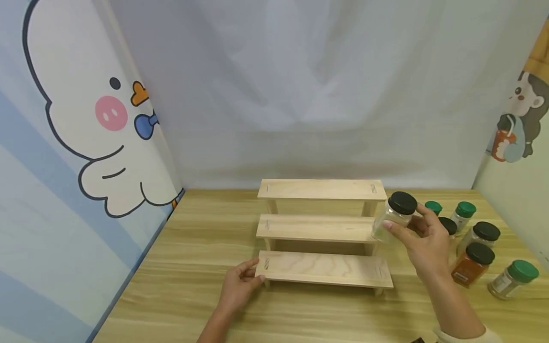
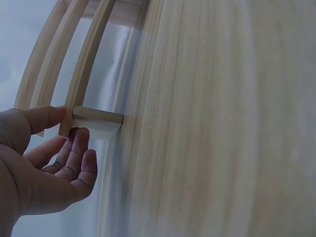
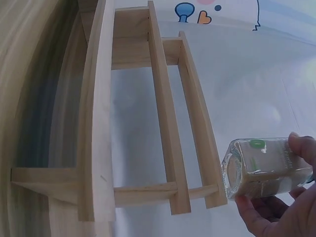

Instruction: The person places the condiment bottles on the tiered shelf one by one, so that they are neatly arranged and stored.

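Pale wood forms the three-step rack (image 1: 317, 227) standing on the wood-grained desk (image 1: 184, 247). The right hand (image 1: 429, 243) has its fingers curled round a clear, square-sided jar with a round black lid (image 1: 395, 217), roughly upright by the right end of the upper steps; whether it touches the wood, I cannot tell. The left hand (image 1: 240, 283) pinches the left end of the lowest step. The jar's smooth walls could slide through the fingers, since the base hangs free. That base could also catch a step's end and nudge the rack, which looks light. The steps are narrow and rimless, so a jar near an edge could topple. A low forearm might tip the black-lidded jar of red-orange seasoning (image 1: 472, 266).
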Demonstrator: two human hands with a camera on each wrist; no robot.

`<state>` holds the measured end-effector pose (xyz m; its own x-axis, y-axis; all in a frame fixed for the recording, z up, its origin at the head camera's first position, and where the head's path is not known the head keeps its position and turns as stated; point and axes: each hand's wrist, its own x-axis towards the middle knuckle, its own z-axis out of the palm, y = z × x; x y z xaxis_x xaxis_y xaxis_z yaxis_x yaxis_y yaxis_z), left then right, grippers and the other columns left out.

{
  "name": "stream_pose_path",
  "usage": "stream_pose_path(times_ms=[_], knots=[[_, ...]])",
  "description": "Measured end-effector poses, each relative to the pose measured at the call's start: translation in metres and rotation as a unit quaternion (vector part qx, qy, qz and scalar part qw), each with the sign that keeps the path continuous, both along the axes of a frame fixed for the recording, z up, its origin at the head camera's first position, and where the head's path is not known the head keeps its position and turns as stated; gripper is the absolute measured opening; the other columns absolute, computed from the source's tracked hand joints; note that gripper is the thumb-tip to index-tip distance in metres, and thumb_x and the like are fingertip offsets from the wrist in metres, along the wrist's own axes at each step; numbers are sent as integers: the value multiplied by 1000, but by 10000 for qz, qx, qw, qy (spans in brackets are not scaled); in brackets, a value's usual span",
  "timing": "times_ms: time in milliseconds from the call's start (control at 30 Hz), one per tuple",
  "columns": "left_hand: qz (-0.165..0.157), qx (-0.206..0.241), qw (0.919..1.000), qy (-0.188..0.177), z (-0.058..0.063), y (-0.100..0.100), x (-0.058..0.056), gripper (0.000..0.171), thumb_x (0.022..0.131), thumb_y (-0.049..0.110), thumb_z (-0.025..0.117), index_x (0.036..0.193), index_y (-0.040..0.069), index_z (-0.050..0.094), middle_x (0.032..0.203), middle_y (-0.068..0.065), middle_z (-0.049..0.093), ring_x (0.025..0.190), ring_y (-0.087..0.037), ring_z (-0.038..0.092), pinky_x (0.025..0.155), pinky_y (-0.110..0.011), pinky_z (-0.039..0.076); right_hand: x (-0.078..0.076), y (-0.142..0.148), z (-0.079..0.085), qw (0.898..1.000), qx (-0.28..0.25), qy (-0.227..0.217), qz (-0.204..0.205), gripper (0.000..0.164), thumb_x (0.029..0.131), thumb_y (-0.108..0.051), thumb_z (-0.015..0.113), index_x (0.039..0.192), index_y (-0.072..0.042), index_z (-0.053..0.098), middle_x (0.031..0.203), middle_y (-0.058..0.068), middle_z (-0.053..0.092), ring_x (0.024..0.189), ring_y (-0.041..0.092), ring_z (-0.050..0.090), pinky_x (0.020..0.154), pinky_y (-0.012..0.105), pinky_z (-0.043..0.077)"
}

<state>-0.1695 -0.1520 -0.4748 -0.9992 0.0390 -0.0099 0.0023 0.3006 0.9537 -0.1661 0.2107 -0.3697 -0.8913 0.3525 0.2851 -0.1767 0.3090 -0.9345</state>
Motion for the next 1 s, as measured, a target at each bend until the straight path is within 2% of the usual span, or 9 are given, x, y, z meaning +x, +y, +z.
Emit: stream_pose_path(times_ms=[200, 300, 433, 533, 733, 867, 1000], knots=[[-44, 18, 9999, 92, 2, 0, 2, 51, 80, 6, 70, 126, -6, 51, 96, -14, 61, 81, -21, 59, 68, -29, 50, -14, -16, 8, 9987, -79, 341, 372, 56, 80, -14, 75, 130, -12, 52, 100, -6, 61, 93, 9, 57, 74, 18, 45], [-53, 57, 9999, 73, 3, 0, 3, 51, 81, 6, 70, 126, -6, 51, 96, -14, 61, 81, -21, 58, 69, -29, 49, -21, -23, 12, 9974, -121, 443, 549, 55, 79, -15, 76, 129, -13, 53, 100, -3, 62, 91, 11, 58, 70, 20, 45], [-54, 95, 9999, 80, 2, 0, 4, 50, 81, 6, 70, 126, -6, 51, 97, -15, 62, 81, -21, 60, 70, -29, 50, -30, -33, 16, 9953, -90, 560, 781, 58, 80, -16, 75, 132, -11, 51, 100, -2, 62, 92, 12, 58, 67, 22, 44], [-70, 128, 9999, 54, 1, 0, 4, 50, 81, 6, 69, 126, -6, 51, 97, -15, 62, 82, -22, 60, 71, -31, 50, -36, -41, 19, 9934, -141, 630, 947, 61, 81, -15, 74, 134, -7, 48, 102, 0, 62, 93, 12, 57, 71, 22, 46], [-68, 190, 9998, -5, 1, 0, 4, 51, 81, 5, 69, 127, -7, 50, 98, -15, 61, 84, -23, 61, 72, -32, 50, -49, -57, 25, 9895, -286, 677, 1246, 62, 79, -13, 75, 134, -5, 47, 107, 14, 63, 92, 11, 59, 73, 21, 46], [-57, 188, 9998, 33, 3, 1, 6, 51, 82, 6, 69, 127, -8, 49, 98, -15, 61, 84, -23, 61, 72, -32, 50, -57, -67, 27, 9854, -436, 726, 1476, 61, 79, -14, 76, 133, -6, 49, 105, 14, 63, 90, 14, 60, 70, 23, 47], [11, 172, 9998, 54, 4, 1, 7, 52, 82, 10, 70, 126, -7, 50, 98, -15, 62, 84, -23, 61, 71, -32, 50, -67, -78, 28, 9792, -550, 1080, 1626, 57, 77, -8, 76, 129, -5, 53, 101, 14, 64, 88, 17, 61, 71, 26, 47]])
